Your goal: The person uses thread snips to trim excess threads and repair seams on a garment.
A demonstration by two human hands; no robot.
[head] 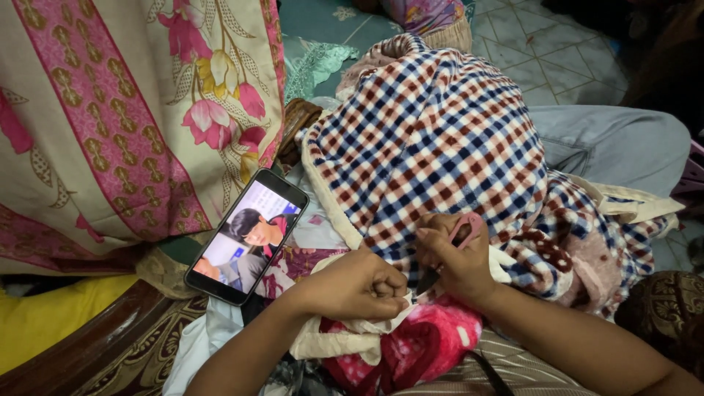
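Soft, floppy cream cloth (345,341) lay low in the middle of the frame, light and bendy I thought, so my left hand (359,286) pinched its edge in a tight fist while my right hand (451,264) gripped small pink-handled scissors (458,238) beside it.

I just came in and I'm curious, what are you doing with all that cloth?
A person sits with a checked fleece blanket heaped on their lap. Their right hand holds small pink-handled scissors, blades pointed down at a cream fabric edge. The left hand is closed in a fist, pinching that cream edge right beside the blades. A phone lies propped to the left, its screen lit and showing a video, next to a pink flowered cloth.
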